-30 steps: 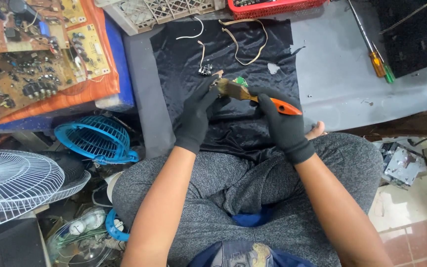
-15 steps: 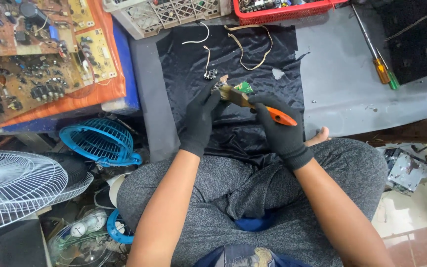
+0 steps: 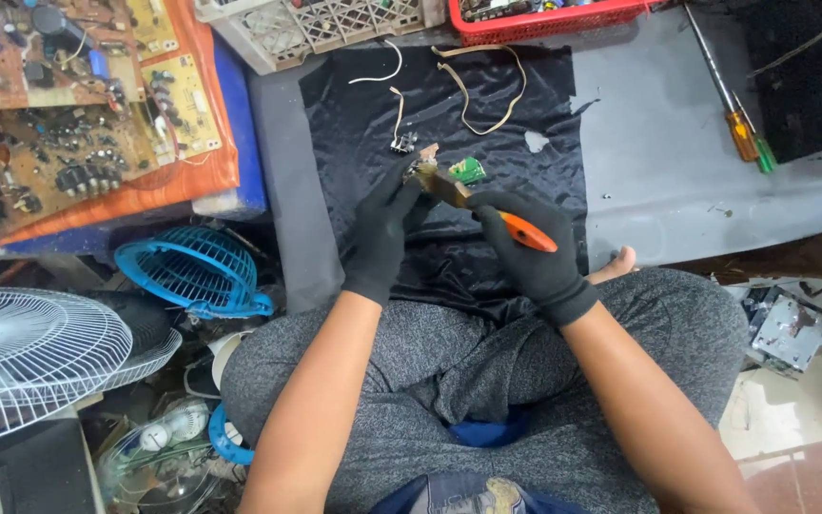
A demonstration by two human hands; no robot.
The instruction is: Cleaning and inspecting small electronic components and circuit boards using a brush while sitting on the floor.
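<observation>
I see both gloved hands meeting over the black cloth (image 3: 525, 105): the left hand (image 3: 382, 233) pinches a small brownish part (image 3: 427, 169) between its fingertips, and the right hand (image 3: 530, 257) is closed round the orange handle of a cutting tool (image 3: 525, 231) whose nose meets that part. The tool's long axis runs from about four o'clock at the handle up to ten o'clock at the nose, so the part lies at the far end of it, nearer my left hand than my right. A little green circuit board (image 3: 469, 170) sits just beside the part at its three o'clock; I cannot tell if they are joined. Farther out, at twelve o'clock, loose tan wires (image 3: 487, 95) lie on the cloth, two screwdrivers (image 3: 736, 119) lie at two o'clock, and brown circuit boards (image 3: 59, 124) are heaped at ten o'clock
</observation>
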